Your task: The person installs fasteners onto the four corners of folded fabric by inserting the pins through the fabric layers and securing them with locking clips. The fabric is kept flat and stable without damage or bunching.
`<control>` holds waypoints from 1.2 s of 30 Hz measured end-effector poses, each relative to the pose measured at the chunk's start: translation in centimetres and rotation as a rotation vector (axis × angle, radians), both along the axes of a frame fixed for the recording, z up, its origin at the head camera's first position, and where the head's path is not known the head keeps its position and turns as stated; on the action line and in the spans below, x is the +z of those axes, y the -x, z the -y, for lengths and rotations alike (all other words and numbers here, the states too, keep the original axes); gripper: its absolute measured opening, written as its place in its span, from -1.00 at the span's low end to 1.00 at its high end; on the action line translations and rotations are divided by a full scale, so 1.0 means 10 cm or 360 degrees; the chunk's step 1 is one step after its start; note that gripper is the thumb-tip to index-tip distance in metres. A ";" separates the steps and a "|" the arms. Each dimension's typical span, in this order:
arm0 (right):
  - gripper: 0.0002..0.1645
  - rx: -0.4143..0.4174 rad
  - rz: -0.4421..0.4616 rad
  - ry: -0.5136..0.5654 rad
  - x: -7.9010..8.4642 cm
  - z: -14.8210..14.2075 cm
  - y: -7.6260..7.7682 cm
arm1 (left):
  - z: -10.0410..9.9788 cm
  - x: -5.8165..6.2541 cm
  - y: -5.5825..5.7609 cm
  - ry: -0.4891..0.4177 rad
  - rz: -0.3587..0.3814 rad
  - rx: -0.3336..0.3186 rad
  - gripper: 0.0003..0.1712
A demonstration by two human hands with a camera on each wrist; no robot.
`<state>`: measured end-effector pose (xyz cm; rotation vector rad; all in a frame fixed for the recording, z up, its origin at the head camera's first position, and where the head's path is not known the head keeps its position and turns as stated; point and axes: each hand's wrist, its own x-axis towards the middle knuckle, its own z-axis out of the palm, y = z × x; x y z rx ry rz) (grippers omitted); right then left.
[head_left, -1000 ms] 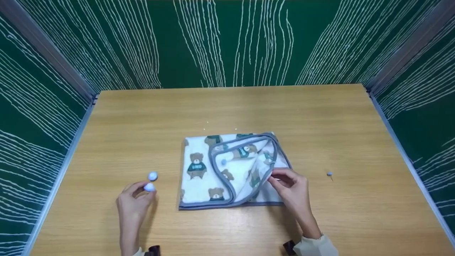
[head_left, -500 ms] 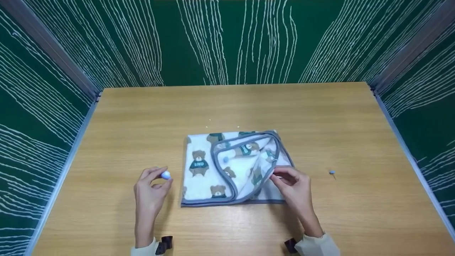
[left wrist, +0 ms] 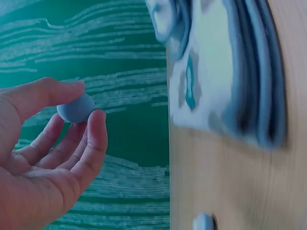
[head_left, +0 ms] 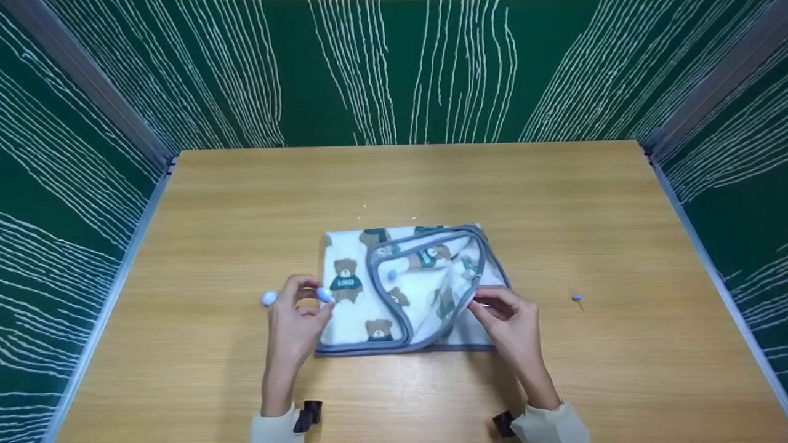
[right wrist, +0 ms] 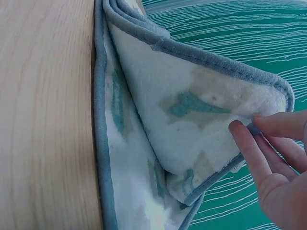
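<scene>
Wood-grain table (head_left: pixel 425 181); green, white-streaked wall (head_left: pixel 400 74) at 12. Bear-print blanket (head_left: pixel 409 295) mid-table. Left hand (head_left: pixel 295 323) pinches pale-blue ball (left wrist: pixel 76 110) at blanket's 9; right hand (head_left: pixel 511 329) pinches blue-grey bit (right wrist: pixel 253 128) at blanket's 3-4 edge. Pin (head_left: pixel 577 298) at 3.

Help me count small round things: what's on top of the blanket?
One small blue round thing shows on top of the blanket, left of the edge that the right hand pinches. Anything underneath or between the folded layers is covered and cannot be seen.
</scene>
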<state>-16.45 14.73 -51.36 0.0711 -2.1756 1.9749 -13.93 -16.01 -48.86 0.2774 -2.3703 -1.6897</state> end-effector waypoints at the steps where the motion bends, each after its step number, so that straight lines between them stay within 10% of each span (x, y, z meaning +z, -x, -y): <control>1: -0.79 -0.0003 0.0011 0.0002 0.00 0.00 0.00 | -0.04 0.00 0.02 -0.0001 -0.0034 -0.0030 -0.60; 19: -0.81 0.0046 0.0006 -0.0037 0.02 -0.01 -0.01 | -0.76 -0.06 0.18 0.0058 -0.0143 -0.0618 -0.68; 36: -0.80 0.0095 0.0082 -0.0117 0.03 -0.02 0.00 | -1.16 -0.05 0.29 0.0112 -0.0070 -0.0796 -0.68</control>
